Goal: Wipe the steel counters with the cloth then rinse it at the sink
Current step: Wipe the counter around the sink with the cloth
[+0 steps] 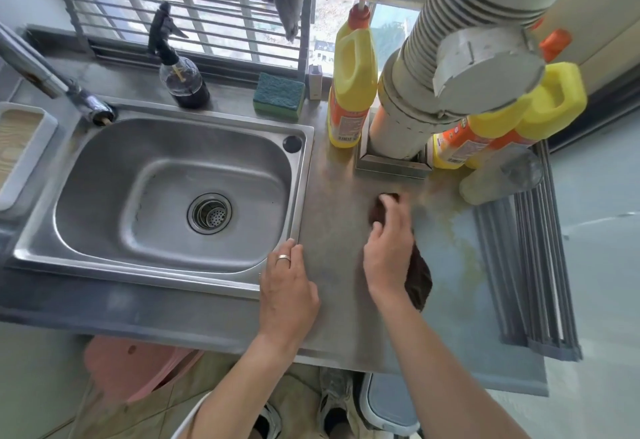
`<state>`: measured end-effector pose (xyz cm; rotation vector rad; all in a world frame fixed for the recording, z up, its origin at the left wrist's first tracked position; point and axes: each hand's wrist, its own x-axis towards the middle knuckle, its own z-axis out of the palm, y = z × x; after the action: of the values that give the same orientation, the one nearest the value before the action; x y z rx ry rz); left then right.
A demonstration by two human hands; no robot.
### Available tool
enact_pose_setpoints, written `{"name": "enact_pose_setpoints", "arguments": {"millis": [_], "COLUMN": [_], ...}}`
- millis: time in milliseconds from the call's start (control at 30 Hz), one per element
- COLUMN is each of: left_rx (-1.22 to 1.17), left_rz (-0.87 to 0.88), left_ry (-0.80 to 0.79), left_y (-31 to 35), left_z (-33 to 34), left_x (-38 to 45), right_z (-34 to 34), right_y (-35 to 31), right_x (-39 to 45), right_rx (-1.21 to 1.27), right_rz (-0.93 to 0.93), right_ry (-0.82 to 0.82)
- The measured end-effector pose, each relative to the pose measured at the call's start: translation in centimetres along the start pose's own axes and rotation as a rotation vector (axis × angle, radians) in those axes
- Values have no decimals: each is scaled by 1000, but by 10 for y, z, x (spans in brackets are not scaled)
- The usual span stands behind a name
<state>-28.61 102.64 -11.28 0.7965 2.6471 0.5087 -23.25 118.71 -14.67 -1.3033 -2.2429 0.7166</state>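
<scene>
Brown cloth [419,281] mostly hidden under right hand [389,251], blurred fingers [386,200], faucet [41,73] cut off left

Brushed steel counter [332,300], glossy steel sink [104,168] — dark, nappy cloth [419,281].

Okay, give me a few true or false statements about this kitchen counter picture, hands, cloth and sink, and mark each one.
1. The right hand presses a dark cloth on the steel counter. True.
2. The left hand holds the sponge. False: it rests flat by the sink rim; the sponge sits near the window.
3. The sink is full of dishes. False: its basin holds none.
4. Yellow bottles stand behind the cloth. True.
</scene>
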Motion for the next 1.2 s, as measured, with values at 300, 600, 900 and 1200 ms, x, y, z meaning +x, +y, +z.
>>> {"name": "enact_pose_setpoints", "arguments": {"millis": [300,600,900,1200], "left_rx": [41,82,48,-61], "left_rz": [-20,-78,-150,-177], "left_ry": [22,-9,82,235], "left_y": [6,49,44,23], "left_z": [4,24,25,17], "left_x": [2,-7,-10,-16], "right_z": [1,-50,-34,4], "right_y": [45,106,71,8], "right_x": [30,40,-7,-90], "right_rx": [-226,-413,-276,-152], "right_rz": [-543,-61,-27,-438], "right_ry": [-251,-81,-67,-388]}}
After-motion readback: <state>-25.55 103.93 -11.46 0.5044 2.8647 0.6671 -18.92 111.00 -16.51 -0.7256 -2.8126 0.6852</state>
